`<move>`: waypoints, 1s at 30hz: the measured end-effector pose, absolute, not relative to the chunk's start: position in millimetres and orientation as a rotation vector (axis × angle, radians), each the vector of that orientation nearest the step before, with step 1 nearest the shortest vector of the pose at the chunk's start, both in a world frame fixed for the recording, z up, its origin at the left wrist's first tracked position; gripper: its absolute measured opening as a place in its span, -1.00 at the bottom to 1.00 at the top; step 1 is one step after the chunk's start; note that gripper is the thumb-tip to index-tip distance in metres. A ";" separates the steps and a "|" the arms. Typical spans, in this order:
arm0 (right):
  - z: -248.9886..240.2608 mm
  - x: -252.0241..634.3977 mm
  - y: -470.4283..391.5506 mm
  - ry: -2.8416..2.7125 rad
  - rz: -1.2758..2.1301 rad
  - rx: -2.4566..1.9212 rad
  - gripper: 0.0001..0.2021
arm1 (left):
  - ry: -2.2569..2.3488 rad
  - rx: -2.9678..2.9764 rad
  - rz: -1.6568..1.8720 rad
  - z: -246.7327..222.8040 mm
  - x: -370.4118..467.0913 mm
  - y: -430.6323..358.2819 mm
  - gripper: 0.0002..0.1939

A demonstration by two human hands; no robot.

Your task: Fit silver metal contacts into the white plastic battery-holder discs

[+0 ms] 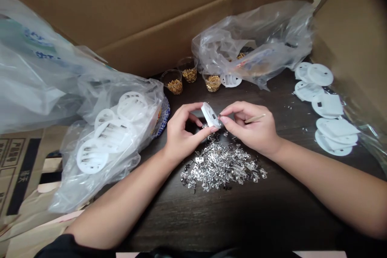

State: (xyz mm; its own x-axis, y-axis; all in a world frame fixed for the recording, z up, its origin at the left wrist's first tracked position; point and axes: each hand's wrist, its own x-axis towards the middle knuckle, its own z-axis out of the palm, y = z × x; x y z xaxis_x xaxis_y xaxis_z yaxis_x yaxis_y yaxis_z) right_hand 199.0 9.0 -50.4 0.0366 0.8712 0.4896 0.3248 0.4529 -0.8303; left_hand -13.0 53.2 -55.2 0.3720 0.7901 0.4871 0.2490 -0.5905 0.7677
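Two hands work over the counter (193, 213), both with bare forearms. The left hand (185, 131) grips one white disc (209, 116) by its edges, thumb below and fingers above, tilting it up on edge just above a pile of metal bits (219, 165). The right hand (249, 125) pinches one small dark piece (219, 115) between thumb and forefinger right by the disc's near side; it is too small to make out, and whether it touches the disc I cannot tell. One pale stick (255, 118) pokes out across that same hand. The single pile below the hands has far too many silvery bits to count, springs and flat tabs among them. Behind the hands stand three clear cups (169, 75), each part filled with uncounted brass-coloured pins (175, 86), and one loose disc (231, 80) lies just beside the rightmost cup. Two clear plastic bags show, a left bag (68, 187) and a back bag (281, 28). At least four slotted discs (92, 156) are gathered at the left bag, while at least six stacked discs (335, 145) overlap along the counter's right side. Two cardboard walls (145, 12) rise behind and at right.
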 end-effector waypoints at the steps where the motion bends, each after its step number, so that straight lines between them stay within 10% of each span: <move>1: -49.5 198.5 8.0 -1.522 0.628 -1.105 -0.95 | 0.900 2.080 1.199 -54.7 -12.8 52.7 -0.36; 13: -45.0 192.5 15.5 -0.881 1.539 -0.943 -0.82 | 1.091 2.270 1.299 -50.6 -11.8 49.1 -0.40; 30: -48.1 189.7 3.6 -1.310 1.127 -1.258 -0.71 | 1.154 2.231 1.342 -52.8 -13.8 49.3 -0.39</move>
